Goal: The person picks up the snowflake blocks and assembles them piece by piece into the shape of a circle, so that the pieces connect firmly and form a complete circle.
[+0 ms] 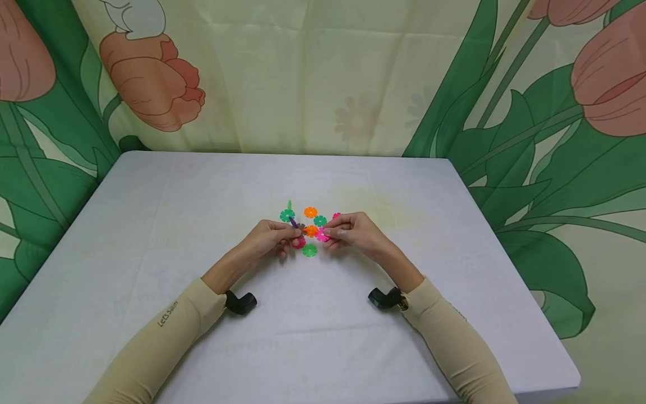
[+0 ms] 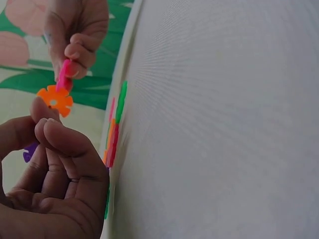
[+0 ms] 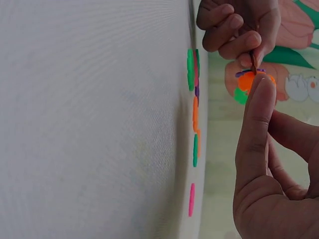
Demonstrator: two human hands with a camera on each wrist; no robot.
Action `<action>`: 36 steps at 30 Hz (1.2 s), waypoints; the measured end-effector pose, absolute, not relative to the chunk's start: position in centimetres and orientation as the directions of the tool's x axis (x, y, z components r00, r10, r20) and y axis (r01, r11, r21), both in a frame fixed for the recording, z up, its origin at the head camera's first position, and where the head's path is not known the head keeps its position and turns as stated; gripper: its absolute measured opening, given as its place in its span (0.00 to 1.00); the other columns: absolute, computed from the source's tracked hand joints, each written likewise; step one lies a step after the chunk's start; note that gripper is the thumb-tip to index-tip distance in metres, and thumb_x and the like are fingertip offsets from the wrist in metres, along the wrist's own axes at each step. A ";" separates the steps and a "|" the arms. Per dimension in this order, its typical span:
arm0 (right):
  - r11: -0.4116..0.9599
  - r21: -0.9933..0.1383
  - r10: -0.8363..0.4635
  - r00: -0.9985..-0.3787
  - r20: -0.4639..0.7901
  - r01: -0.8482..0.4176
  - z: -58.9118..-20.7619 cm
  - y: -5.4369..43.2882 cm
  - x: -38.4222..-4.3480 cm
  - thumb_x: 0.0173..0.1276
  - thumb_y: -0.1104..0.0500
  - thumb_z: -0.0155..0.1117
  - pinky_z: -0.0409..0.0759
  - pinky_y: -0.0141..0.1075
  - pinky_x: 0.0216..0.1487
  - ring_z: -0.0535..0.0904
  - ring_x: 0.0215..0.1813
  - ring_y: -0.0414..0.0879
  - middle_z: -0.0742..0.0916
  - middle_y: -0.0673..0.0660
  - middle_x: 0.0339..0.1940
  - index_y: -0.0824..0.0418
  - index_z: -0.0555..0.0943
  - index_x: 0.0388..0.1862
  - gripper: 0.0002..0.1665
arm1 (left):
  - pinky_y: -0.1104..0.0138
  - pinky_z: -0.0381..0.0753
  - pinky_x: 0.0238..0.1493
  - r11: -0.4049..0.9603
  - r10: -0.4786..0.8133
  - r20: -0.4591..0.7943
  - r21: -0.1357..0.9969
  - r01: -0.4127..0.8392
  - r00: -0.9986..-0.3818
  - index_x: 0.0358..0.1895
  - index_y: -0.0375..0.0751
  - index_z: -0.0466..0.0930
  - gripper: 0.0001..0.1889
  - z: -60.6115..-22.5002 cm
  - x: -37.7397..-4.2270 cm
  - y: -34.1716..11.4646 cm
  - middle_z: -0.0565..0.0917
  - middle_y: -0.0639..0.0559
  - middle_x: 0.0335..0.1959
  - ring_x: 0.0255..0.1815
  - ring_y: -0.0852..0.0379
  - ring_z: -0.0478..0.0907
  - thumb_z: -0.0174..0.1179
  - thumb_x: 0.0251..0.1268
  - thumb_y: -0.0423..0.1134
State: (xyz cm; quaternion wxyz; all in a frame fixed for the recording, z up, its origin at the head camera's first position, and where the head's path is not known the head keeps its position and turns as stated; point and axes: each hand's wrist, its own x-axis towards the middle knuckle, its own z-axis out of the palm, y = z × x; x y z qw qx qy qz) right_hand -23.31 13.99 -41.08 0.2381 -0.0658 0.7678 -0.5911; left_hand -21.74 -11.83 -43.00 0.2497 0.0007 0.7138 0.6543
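Observation:
My left hand pinches a brown notched plastic disc between thumb and fingers. A purple disc sticks out beside these fingertips. My right hand pinches a pink notched disc, mostly covered by the thumb and fingers in the right wrist view. Between the hands, an orange notched disc meets the pink one at its edge and the brown one at its other side. Both hands hold these pieces above the table. Green discs show just beyond the purple one, one seen edge-on.
Loose notched discs lie flat on the white-covered table: an orange disc, a teal disc, a pink disc, a red disc and a green disc. A flower-printed curtain hangs behind the table.

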 end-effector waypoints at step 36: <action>0.267 -0.935 -0.423 -0.843 -0.333 0.235 -41.3 13.2 -23.0 0.76 0.61 0.69 0.91 0.37 0.44 0.94 0.36 0.47 0.94 0.58 0.36 0.71 0.85 0.55 0.16 | 0.73 0.78 0.30 0.160 0.314 -0.326 0.944 -0.289 -0.891 0.55 0.28 0.84 0.19 -42.8 -21.9 -12.0 0.83 0.58 0.28 0.27 0.62 0.74 0.61 0.80 0.44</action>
